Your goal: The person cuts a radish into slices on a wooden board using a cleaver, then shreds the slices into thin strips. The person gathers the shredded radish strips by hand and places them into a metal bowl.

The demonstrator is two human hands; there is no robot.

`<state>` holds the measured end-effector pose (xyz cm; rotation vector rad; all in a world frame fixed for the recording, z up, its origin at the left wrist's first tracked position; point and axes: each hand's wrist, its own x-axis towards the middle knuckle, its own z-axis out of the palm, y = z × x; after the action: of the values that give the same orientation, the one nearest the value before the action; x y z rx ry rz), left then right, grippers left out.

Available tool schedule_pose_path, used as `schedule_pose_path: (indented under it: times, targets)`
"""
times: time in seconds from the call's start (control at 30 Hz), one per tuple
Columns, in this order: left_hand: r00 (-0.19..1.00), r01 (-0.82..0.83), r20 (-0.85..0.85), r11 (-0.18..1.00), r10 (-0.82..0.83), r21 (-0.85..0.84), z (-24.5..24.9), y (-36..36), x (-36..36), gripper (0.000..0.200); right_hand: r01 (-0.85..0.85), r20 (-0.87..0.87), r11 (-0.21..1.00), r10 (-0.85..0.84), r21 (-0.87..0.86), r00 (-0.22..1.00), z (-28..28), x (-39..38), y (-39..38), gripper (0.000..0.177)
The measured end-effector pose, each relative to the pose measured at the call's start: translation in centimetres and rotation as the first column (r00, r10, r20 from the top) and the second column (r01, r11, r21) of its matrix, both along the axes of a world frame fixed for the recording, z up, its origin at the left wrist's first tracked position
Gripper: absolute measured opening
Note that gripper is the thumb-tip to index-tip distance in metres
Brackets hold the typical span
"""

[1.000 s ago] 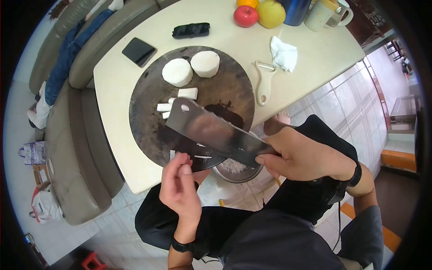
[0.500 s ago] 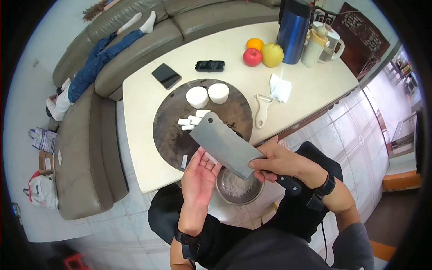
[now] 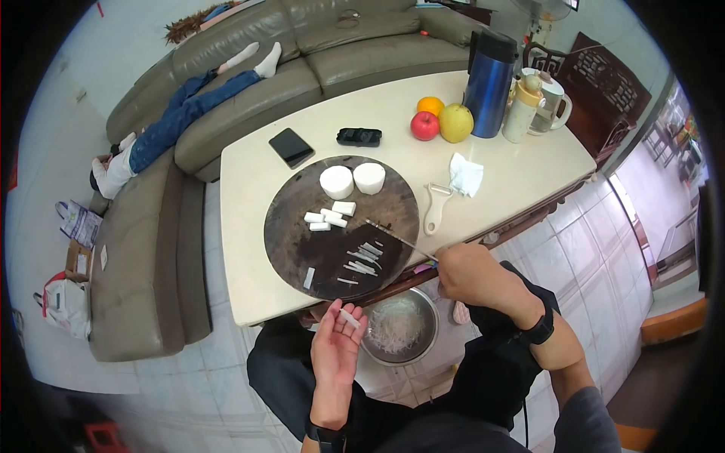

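Observation:
My left hand (image 3: 337,353) is palm up below the board's front edge, fingers slightly curled, with a small white radish slice (image 3: 350,318) lying on them. My right hand (image 3: 479,278) is closed round the handle of a cleaver (image 3: 400,240), its blade seen almost edge-on over the right side of the round dark chopping board (image 3: 291,253). Thin radish strips (image 3: 364,260) lie near the blade, and one flat slice (image 3: 310,278) is at the front left. Farther back are several thick radish sticks (image 3: 332,217) and two round radish chunks (image 3: 337,182) (image 3: 369,178).
A metal bowl (image 3: 400,356) with white shreds stands below the table edge. A peeler (image 3: 436,205), crumpled tissue (image 3: 466,176), phone (image 3: 291,147), black case (image 3: 359,137), fruit (image 3: 456,123) and blue flask (image 3: 491,87) are on the table (image 3: 253,226). A person (image 3: 162,136) lies on the sofa.
The cleaver has turned from broad side up to nearly edge-on and moved off my left hand, over the board's right side. The strips and the slice on my fingers now show.

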<state>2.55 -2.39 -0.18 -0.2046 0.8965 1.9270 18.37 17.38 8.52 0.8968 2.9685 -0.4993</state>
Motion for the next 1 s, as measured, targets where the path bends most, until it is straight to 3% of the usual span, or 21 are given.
schedule_pose_path:
  times: [0.33, 0.53, 0.67, 0.83, 0.87, 0.93, 1.0]
  targets:
    - [0.985, -0.123, 0.126, 0.992, 0.122, 0.003, -1.7, 0.5, -0.7, 0.025, -0.235, -0.027, 0.967, 0.238, 0.096, 0.971, -0.6, -0.8, -2.7, 0.011]
    - [0.975, -0.135, 0.189, 0.987, 0.117, 0.084, -2.5, 1.0, -0.6, 0.023, -0.345, -0.016, 0.938, 0.346, 0.036, 0.938, -0.4, 0.3, -4.6, 0.010]
    - [0.981, -0.127, 0.171, 0.972, 0.093, 0.196, -3.7, 0.9, -0.5, 0.024, -0.377, -0.095, 0.926, 0.373, -0.028, 0.923, -0.8, 1.4, -5.0, 0.009]
    - [0.976, -0.164, 0.161, 0.980, 0.146, 0.108, -2.6, 1.6, -0.1, 0.023, -0.332, -0.029, 0.921, 0.333, -0.203, 0.942, 0.4, 1.9, -5.0, 0.008]
    - [0.975, -0.169, 0.165, 0.980, 0.151, 0.103, -2.7, 1.6, -0.1, 0.022, -0.331, -0.029, 0.921, 0.332, -0.205, 0.943, -0.1, 1.9, -4.9, 0.008]
    - [0.978, -0.155, 0.157, 0.982, 0.138, 0.106, -3.1, 1.6, -0.2, 0.021, -0.330, -0.266, 0.939, 0.296, -0.092, 0.917, -1.4, 1.7, -4.4, 0.008]
    - [0.981, -0.140, 0.150, 0.984, 0.123, 0.110, -3.6, 1.5, -0.3, 0.020, -0.281, -0.242, 0.960, 0.268, -0.019, 0.933, -1.1, 1.0, -4.0, 0.008]
